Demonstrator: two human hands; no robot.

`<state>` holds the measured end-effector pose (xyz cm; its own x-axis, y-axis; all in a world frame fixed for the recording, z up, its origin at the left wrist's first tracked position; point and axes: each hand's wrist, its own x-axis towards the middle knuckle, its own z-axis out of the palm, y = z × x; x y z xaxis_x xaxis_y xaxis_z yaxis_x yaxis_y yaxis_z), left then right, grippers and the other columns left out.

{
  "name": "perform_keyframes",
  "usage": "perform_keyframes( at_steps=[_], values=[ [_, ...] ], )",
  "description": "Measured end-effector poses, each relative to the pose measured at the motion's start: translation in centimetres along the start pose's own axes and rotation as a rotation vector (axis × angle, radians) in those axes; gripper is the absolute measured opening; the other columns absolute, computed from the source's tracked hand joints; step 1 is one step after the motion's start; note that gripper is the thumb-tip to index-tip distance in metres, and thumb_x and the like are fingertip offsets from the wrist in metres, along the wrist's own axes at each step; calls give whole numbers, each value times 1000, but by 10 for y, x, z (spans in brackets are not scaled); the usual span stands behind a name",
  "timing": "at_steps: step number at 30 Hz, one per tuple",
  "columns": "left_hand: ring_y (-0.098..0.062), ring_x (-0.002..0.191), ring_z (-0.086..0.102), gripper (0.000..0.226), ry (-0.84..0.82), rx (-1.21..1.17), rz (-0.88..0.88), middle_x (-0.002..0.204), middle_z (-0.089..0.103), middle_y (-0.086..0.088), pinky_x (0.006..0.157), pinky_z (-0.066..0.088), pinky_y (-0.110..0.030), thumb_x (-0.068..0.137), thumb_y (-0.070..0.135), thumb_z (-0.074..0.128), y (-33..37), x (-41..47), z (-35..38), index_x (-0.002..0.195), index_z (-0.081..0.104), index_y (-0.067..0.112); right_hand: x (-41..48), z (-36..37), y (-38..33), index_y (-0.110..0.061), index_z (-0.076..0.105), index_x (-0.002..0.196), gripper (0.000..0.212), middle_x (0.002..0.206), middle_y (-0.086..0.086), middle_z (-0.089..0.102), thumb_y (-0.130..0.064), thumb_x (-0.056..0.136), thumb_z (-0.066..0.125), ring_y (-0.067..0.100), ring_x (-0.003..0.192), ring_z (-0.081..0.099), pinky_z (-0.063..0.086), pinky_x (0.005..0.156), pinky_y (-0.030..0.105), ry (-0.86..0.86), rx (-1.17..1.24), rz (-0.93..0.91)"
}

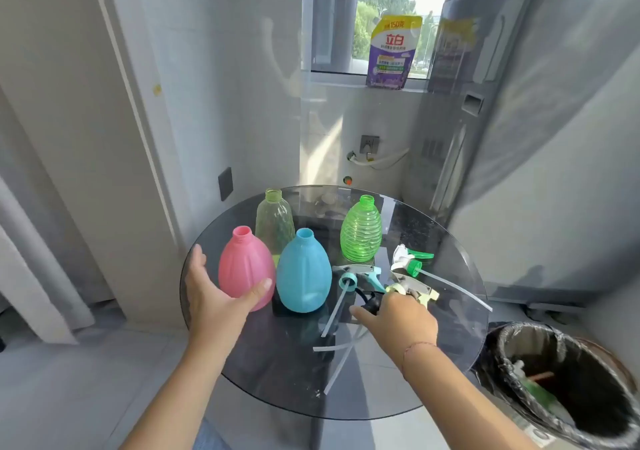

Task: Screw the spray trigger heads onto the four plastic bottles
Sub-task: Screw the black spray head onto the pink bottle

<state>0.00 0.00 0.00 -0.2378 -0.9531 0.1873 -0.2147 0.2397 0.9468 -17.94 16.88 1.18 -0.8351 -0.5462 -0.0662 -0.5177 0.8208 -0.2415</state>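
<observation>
Four uncapped bottles stand on a round dark glass table point(277, 373): a pink bottle point(242, 266), a blue bottle point(303, 271), a clear pale-yellow bottle point(275, 221) behind them, and a ribbed green bottle point(361, 229). My left hand point(214, 293) is open and cupped around the pink bottle's left and front side, thumb touching it. Several trigger heads lie right of the bottles: a blue trigger head point(358, 274), a green trigger head point(410, 261), a pale-yellow trigger head point(414, 288). My right hand point(394, 314) reaches over them, fingers curled over the pale-yellow one and something black; the grip is unclear.
A bin with a black liner point(568, 387) stands at the right, close to the table's edge. A large grey appliance point(519, 103) rises behind the table on the right. A detergent pouch point(393, 53) rests on the window sill. A white wall and door frame stand at the left.
</observation>
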Motion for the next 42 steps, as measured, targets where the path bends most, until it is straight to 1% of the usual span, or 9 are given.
perform_keyframes(
  at_steps=[8,13,20,23,29,32,36,39,42],
  values=[
    [-23,129,45,114,-77,-65,-16,147,41,1,89,39,-35,65,28,90,-15,23,9,151,15,30,6,3,-7,-18,41,58,59,52,-5,46,-73,78,46,12,45,42,29,43,21,81,8,108],
    [-27,127,48,105,-102,-12,-24,147,43,2,87,44,-38,66,32,89,-22,32,9,147,23,29,9,4,-6,-18,41,60,52,53,-4,46,-65,79,54,12,46,42,28,44,21,47,80,176],
    [-30,132,44,116,-171,59,-40,152,35,-1,97,44,-47,61,35,91,-18,35,9,150,15,31,6,-2,-5,-15,40,56,46,51,-2,41,-50,78,61,15,45,38,25,46,20,5,185,238],
    [-29,121,50,103,-133,71,-2,141,44,1,85,47,-41,61,33,91,-16,32,10,142,28,29,4,-5,-4,-14,41,53,42,49,-1,40,-42,78,61,16,44,38,26,46,19,-8,235,248],
    [-24,115,51,93,-10,-25,72,133,48,3,79,42,-35,59,25,91,0,18,-10,133,35,28,4,-10,11,-11,47,55,35,50,5,51,-35,75,63,23,47,47,35,48,24,-55,561,275],
    [-23,116,49,93,-29,-83,119,132,46,5,78,42,-30,58,20,91,13,2,-20,131,34,32,3,-18,19,-4,61,63,31,41,2,46,-31,78,66,17,34,36,27,43,24,-102,812,269],
    [-15,111,51,92,-104,-108,190,127,47,14,77,42,-26,46,38,89,42,-27,-28,115,31,56,-3,-40,20,-2,66,78,30,41,-1,48,-31,82,68,11,32,36,26,35,17,-51,1123,187],
    [12,103,51,85,-235,-145,214,114,44,41,71,42,-16,38,53,79,69,-45,-26,105,29,70,-9,-69,10,4,69,84,33,59,7,67,-30,84,67,10,39,53,40,38,17,39,1293,56],
    [5,102,54,87,-396,-135,198,118,46,33,68,44,-17,39,57,79,85,-57,-16,108,27,69,-15,-106,-6,-3,67,80,24,73,12,76,-26,86,63,10,44,57,45,44,18,90,1405,-119]
  ],
)
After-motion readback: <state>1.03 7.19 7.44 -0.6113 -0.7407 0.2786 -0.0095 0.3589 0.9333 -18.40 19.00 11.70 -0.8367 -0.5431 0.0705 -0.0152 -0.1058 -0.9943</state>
